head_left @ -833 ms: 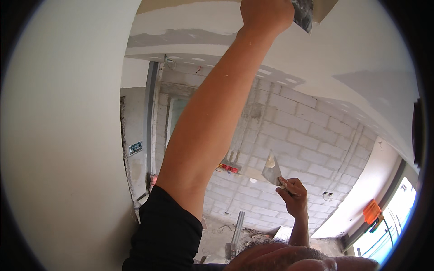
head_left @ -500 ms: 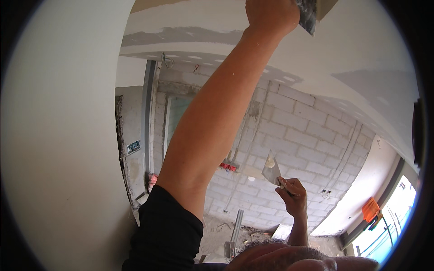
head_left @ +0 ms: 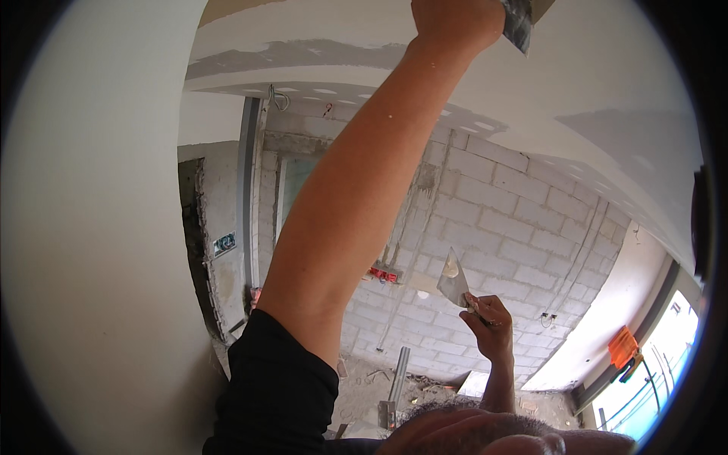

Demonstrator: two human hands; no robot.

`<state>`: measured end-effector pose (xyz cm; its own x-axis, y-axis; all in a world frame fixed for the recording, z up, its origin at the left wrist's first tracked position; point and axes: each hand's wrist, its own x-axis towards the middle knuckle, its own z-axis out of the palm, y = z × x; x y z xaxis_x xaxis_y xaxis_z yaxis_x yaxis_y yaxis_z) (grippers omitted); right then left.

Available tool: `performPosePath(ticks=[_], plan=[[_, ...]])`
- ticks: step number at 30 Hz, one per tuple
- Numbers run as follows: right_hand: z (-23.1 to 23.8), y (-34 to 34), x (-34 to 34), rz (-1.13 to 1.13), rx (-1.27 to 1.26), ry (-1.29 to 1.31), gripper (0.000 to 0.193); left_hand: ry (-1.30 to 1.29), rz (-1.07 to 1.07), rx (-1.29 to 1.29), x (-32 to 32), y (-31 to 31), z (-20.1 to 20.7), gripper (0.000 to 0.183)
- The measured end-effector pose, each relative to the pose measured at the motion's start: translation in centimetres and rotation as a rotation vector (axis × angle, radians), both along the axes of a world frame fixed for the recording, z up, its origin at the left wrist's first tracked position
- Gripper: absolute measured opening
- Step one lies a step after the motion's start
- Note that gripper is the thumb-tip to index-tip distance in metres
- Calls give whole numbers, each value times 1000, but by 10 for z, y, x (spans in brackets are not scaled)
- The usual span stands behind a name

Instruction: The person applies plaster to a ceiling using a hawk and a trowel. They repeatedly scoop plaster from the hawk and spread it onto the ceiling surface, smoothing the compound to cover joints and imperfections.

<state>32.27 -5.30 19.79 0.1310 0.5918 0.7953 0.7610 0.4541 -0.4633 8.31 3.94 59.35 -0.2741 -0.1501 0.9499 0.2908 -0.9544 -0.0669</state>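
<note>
My left arm reaches up across the view from a black sleeve. At the top edge, my left hand (head_left: 459, 21) is closed around a plastering blade (head_left: 519, 27), its metal face smeared grey; the fingers and handle are mostly cut off. A tan piece shows behind the blade. Lower right, my right hand (head_left: 491, 322) grips a putty knife (head_left: 453, 282) by its handle, thumb near the blade. The pointed-looking blade tilts up and left and carries a pale dab of filler. It is in front of the block wall, apart from it as far as I can tell.
A smooth pale wall (head_left: 98, 227) fills the left side. Overhead, the ceiling (head_left: 607, 68) has grey filler patches. Behind stand a bare block wall (head_left: 516, 197), red electrical boxes (head_left: 384, 274), a metal stud (head_left: 399, 375) above the rubble-strewn floor, and an orange cloth (head_left: 622, 347) by the bright window.
The view has shifted slightly, showing more of the dark opening beside the left wall. Both hands keep their holds; my right hand and putty knife sit slightly higher and farther left.
</note>
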Motion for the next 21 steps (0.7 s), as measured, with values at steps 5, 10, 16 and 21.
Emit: performPosePath(ticks=[5,10,16,21], plan=[[0,-1,0,-21,-18,3,43,7,-12,-7,1,-2,-1,53],[2,-1,-1,-26,-12,-2,43,-13,-13,12,4,0,0,53],[-1,2,3,-2,-12,12,42,-31,-1,20,6,-4,-3,51],[-4,6,5,11,-24,25,42,-24,16,-4,9,-2,0,48]])
